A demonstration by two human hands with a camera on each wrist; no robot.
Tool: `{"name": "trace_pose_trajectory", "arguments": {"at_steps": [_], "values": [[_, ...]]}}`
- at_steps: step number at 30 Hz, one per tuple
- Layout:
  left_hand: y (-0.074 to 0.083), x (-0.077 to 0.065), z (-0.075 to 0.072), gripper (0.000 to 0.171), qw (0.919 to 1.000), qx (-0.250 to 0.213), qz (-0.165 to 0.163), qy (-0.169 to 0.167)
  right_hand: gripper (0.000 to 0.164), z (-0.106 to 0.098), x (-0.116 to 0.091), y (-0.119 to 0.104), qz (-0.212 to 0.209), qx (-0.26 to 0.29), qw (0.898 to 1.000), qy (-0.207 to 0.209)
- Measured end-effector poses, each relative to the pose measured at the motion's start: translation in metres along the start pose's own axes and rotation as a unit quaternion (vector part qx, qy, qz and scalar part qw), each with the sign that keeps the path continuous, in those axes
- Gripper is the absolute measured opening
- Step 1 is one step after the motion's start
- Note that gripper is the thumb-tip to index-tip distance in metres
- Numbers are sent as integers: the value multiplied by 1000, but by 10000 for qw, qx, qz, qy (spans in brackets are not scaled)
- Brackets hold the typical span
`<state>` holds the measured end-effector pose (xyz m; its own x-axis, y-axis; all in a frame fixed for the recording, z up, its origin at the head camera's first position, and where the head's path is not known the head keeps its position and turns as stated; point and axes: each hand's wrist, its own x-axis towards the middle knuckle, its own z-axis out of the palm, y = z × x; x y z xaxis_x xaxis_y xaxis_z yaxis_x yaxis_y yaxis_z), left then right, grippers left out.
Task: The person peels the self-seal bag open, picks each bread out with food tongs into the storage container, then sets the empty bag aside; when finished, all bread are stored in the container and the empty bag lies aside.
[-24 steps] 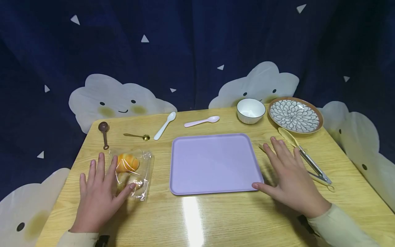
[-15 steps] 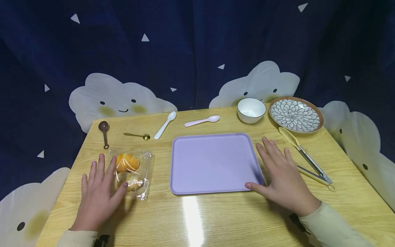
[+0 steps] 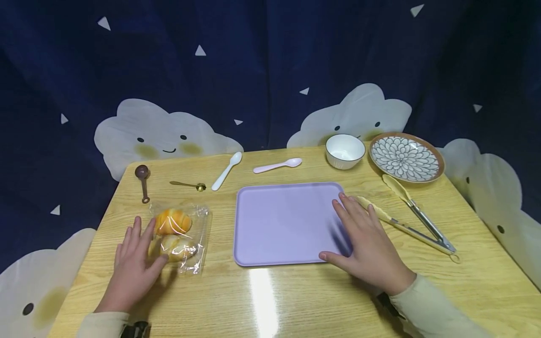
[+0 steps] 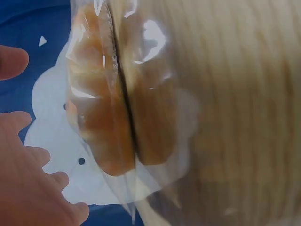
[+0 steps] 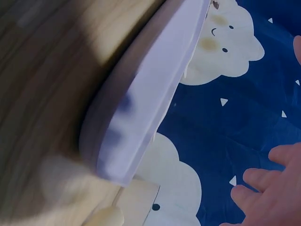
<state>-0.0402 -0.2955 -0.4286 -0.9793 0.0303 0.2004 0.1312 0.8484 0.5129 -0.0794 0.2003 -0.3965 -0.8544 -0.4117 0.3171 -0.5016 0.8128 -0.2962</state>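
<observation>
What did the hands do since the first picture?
The right hand moved left, to the right edge of the purple tray, uncovering more of the tongs. The left hand shifted slightly left. Neither took hold of anything. The tray, tongs, bagged bread and bowl stayed put.

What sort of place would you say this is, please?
Probably a staged tabletop setup indoors, perhaps a play corner: a wooden table set with a lilac tray and bagged bread rolls, backed by a dark-blue, cloud-patterned curtain.
</observation>
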Motion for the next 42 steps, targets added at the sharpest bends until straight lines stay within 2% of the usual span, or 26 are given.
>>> {"name": "trace_pose_trajectory", "arguments": {"at_steps": [7, 15, 27, 37, 42], "values": [[-10, 1, 0, 88, 9991, -332, -145, -238, 108, 12, 4, -8, -38, 254, 9996, 66], [-17, 1, 0, 91, 9955, -676, -365, -547, 106, 22, 7, -17, 164, 735, 9970, -165], [-21, 2, 2, 85, 9962, -639, -198, -559, 102, 38, 15, -28, 154, 1071, 9936, -332], [-22, 2, 3, 80, 9959, -518, -355, -659, 102, 46, 22, -36, 99, 1197, 9923, -296], [-22, 2, 4, 77, 9959, -541, -331, -647, 101, 50, 24, -39, 55, 1249, 9918, -280]]}}
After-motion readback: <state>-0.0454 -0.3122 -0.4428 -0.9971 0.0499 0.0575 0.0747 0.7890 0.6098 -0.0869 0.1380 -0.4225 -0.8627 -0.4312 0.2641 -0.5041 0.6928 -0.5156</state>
